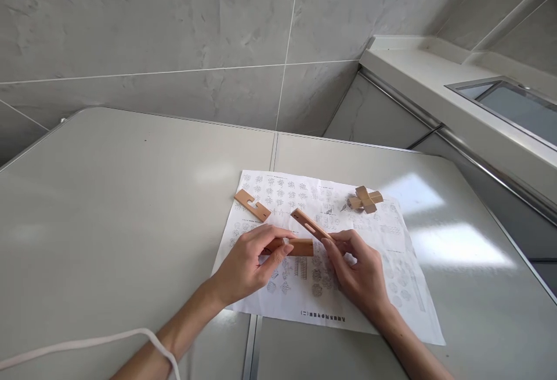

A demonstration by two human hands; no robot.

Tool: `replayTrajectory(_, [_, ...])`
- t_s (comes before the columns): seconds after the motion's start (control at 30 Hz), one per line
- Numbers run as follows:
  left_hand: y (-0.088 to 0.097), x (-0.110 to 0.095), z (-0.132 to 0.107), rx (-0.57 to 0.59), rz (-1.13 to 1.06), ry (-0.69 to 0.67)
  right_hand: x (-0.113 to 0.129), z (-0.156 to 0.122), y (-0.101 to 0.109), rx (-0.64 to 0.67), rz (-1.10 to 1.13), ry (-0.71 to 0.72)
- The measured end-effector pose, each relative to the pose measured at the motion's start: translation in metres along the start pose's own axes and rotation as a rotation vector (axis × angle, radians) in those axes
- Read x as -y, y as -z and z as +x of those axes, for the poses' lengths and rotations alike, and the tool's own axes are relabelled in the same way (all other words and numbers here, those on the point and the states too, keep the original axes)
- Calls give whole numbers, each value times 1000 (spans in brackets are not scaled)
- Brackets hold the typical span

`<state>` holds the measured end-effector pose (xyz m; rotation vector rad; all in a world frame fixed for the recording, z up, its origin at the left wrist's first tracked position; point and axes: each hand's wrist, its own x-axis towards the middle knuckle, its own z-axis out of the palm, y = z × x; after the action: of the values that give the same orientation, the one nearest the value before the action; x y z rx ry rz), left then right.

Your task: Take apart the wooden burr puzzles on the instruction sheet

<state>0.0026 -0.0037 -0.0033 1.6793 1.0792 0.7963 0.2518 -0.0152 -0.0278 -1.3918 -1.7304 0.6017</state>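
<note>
My left hand (255,257) is closed around a flat wooden puzzle piece (302,247), which lies level over the printed sheet. Between the thumb and fingers of my right hand (359,267) is a slotted wooden puzzle piece (307,222), tilted with its far end up and to the left. The two held pieces are close together; whether they touch I cannot tell. Beyond my left hand, a notched wooden piece (252,205) rests on the sheet's left edge. An assembled wooden cross puzzle (365,199) sits at the sheet's far right.
The creased white instruction sheet (348,325), printed with small diagrams, lies under my hands across the seam of the grey table (130,223). A white cord (87,343) crosses my left forearm. Behind stands a grey tiled wall (174,20), with a white counter (435,84) at right.
</note>
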Motion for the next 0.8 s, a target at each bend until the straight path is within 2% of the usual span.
replayTrajectory(0.3, [-5,1,1,20,323,-232,2,1,0,71,3,24])
replayTrajectory(0.67, [-8,7,1,4,548,-394,2,2,-1,111,-54,109])
replayTrajectory(0.8, [-8,7,0,3,589,-412,1,2,-2,115,-68,124])
